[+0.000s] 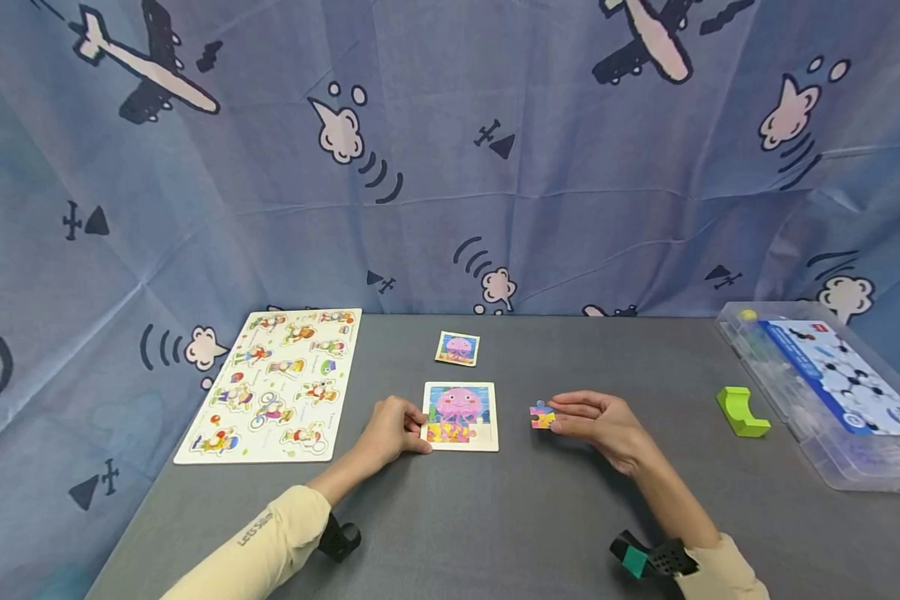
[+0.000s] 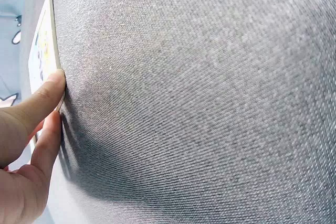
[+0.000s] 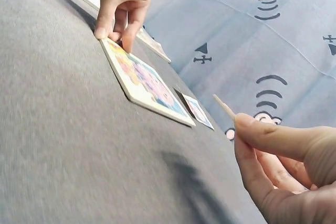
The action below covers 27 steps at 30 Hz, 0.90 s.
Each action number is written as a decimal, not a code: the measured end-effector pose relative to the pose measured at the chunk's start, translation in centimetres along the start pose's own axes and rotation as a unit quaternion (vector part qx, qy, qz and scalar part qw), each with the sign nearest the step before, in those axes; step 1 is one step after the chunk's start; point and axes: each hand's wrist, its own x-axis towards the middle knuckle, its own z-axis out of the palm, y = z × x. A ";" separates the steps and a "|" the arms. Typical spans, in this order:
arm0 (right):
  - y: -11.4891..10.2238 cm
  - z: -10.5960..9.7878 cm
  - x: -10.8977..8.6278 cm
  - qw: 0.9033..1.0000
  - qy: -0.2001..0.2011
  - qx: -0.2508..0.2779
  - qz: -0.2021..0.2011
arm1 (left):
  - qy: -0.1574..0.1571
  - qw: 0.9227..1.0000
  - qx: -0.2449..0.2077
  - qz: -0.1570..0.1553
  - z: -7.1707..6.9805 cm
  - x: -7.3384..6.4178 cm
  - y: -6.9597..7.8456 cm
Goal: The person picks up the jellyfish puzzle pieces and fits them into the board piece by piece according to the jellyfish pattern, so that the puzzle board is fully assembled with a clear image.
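A square jigsaw board [image 1: 494,417] with a pink jellyfish picture lies on the grey table. Bare cream backing shows at its lower right, where the picture breaks off. My left hand [image 1: 390,429] pinches the board's left edge near the lower corner, thumb and fingers at the rim. To the right of the board, my right hand [image 1: 600,425] holds a small jigsaw piece [image 1: 542,416] between thumb and fingertips. The piece is pink, yellow and blue with a knob at its top. From the right wrist view, this piece [image 3: 224,107] appears edge-on, raised above the table.
Behind the board lies a small card [image 1: 457,348] with the same jellyfish picture. A large white board of cartoon figures [image 1: 270,387] is at the left. On the right are a green curved block [image 1: 742,412] and a clear plastic case [image 1: 832,454] with a blue-and-white sheet.
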 end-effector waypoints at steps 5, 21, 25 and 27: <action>0.2 1.2 0.5 1.000 -0.008 0.017 -0.011 | 0.000 1.000 -0.002 -0.001 0.0 0.0 -0.2; 1.1 5.0 2.3 0.998 -0.003 0.057 0.002 | 0.003 1.000 0.001 -0.003 0.3 0.3 -0.6; 1.3 5.8 2.5 0.998 0.000 0.066 -0.001 | 0.003 1.000 -0.001 -0.003 0.3 0.2 -0.7; 1.4 6.2 2.6 0.998 0.005 0.067 -0.005 | 0.003 1.000 0.000 -0.002 0.3 0.2 -0.7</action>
